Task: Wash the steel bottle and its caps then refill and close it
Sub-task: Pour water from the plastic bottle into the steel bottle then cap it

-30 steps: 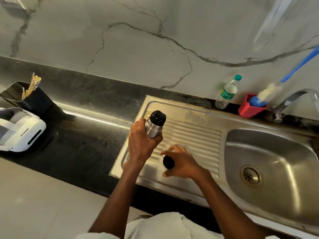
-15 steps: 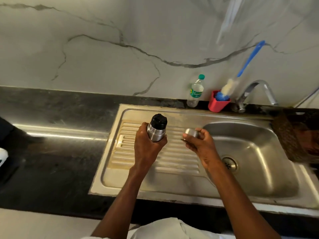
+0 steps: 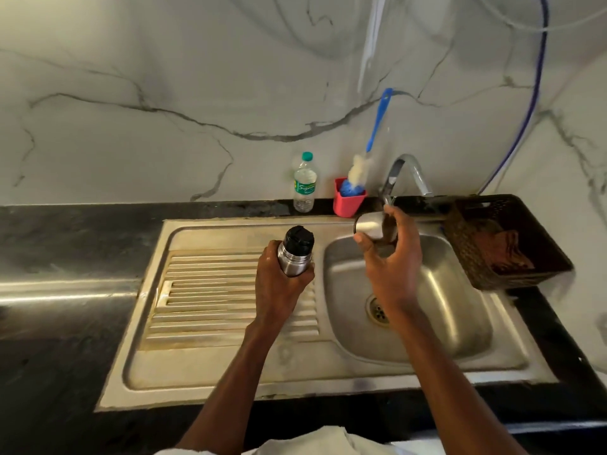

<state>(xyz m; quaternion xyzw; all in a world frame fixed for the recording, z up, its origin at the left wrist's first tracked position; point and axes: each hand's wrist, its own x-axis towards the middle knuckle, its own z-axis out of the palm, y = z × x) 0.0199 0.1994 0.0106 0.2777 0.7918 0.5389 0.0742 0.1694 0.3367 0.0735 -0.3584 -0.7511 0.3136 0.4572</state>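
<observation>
1. the left hand point(image 3: 279, 284) grips the steel bottle point(image 3: 293, 257) upright over the ribbed drainboard of the sink point(image 3: 230, 366), its fingers wrapped round the lower body. the black inner cap point(image 3: 299, 236) sits on the bottle's mouth, so the bottle itself is not yet open for washing.
2. the right hand point(image 3: 391, 267) pinches the steel outer cap point(image 3: 369, 226) between thumb and fingertips and holds it tilted just under the spout of the tap point(image 3: 405, 172), above the basin. no stream of water is plain to see, so whether the tap runs cannot be told.
3. the step in hand looks like rinsing the outer cap. to do it well, the person turns the cap's open side up toward the spout so water fills and swirls inside, then tips it out over the drain point(image 3: 377, 310).
4. the pinch is light and wet steel is slippery; more fingers round the rim would keep the cap from dropping into the basin.
5. the bottle brush point(image 3: 359, 169) stands in the red holder point(image 3: 348, 201) just left of the tap, within easy reach for scrubbing.
6. the bottle is best kept upright and clear of the basin edge, or set down on the drainboard to free the left hand for the tap.
</observation>
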